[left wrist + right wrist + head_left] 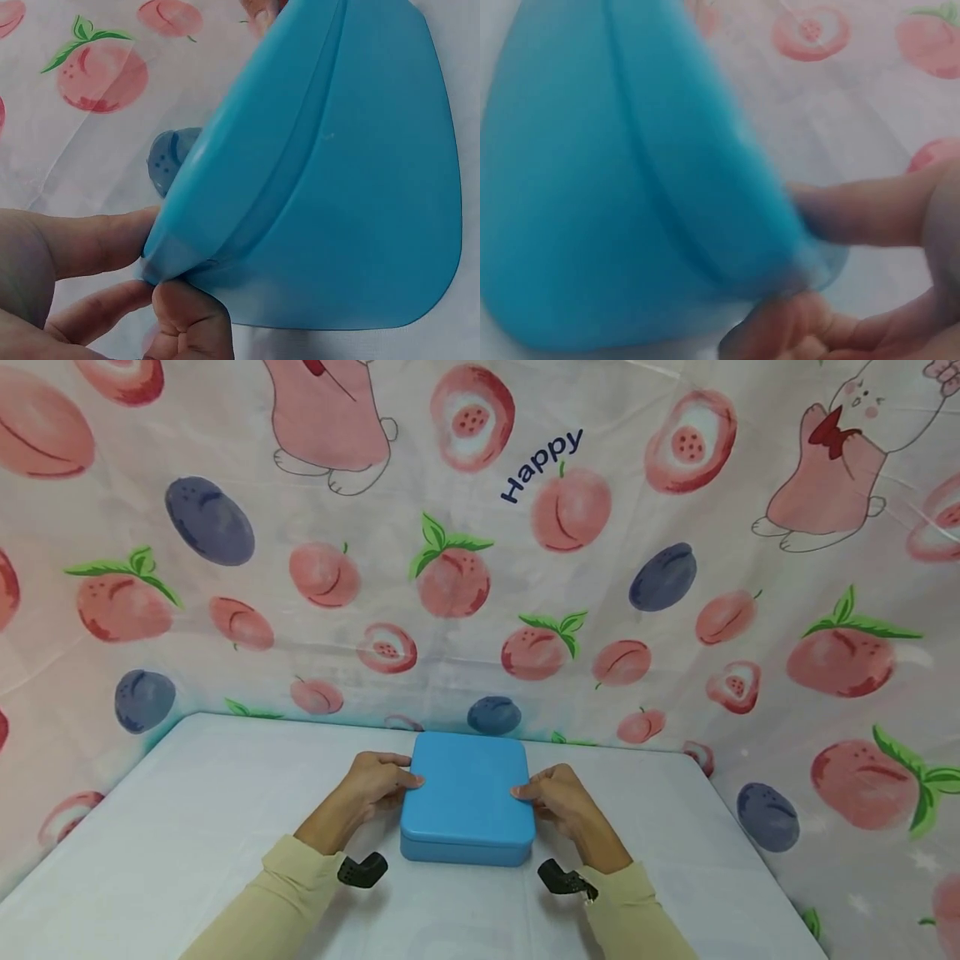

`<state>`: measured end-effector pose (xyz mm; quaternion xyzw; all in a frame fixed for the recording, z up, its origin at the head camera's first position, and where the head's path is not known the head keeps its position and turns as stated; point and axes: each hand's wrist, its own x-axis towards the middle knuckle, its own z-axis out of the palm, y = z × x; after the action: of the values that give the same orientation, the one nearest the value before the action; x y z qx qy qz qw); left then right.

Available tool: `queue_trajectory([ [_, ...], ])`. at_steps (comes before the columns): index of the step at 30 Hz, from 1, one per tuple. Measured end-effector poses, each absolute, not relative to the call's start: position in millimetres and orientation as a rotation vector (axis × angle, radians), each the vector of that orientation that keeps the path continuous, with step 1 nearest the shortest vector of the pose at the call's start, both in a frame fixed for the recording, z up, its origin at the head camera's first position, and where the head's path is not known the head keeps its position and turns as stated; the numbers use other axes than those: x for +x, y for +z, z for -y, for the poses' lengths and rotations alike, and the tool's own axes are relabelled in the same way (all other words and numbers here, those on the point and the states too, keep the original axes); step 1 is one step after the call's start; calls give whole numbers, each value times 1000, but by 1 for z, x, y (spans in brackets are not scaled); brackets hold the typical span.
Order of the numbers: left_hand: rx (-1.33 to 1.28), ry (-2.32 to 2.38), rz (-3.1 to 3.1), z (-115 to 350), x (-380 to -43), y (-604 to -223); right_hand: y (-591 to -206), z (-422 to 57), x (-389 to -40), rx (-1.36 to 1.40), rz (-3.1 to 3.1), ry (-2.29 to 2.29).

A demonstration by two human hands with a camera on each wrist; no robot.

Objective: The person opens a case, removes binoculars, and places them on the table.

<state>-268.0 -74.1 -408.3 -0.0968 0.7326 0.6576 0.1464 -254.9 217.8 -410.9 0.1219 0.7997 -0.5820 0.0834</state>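
Note:
A blue lidded box (468,785) with rounded corners appears in the middle of the head view, its lid on and a seam running along the front side. My left hand (378,783) holds its left side, thumb on the top edge. On the opposite side my right hand (558,797) grips the edge in the same way. In the left wrist view, thumb and fingers of the left hand (90,277) pinch a rim of the box (360,180). The right wrist view is blurred; there the right hand (877,255) pinches the box (577,187).
The box is over a table with a white cover (225,827). Behind it and at both sides hangs a cloth (330,652) printed with peaches, plums and rabbits. A black wrist device (362,870) sits below the left wrist, another black device (566,881) below the right.

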Motion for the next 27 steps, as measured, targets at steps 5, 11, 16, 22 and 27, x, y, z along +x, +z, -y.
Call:
queue_trajectory([
  [5, -267, 1885, -2121, 74, -269, -411, -402, -215, -255, 383, -2470, -1587],
  [11, -252, 1884, -2120, 72, -269, -410, -397, -213, -258, 412, -2471, -1572],
  [16, -256, 1885, -2114, 73, -270, -411, -401, -213, -260, 406, -2469, -1585],
  [22, -234, 1886, -2100, 73, -271, -412, -409, -215, -257, 374, -2449, -1673],
  [27, -213, 1923, -2047, 74, -272, -411, -411, -214, -252, 362, -2442, -1755],
])
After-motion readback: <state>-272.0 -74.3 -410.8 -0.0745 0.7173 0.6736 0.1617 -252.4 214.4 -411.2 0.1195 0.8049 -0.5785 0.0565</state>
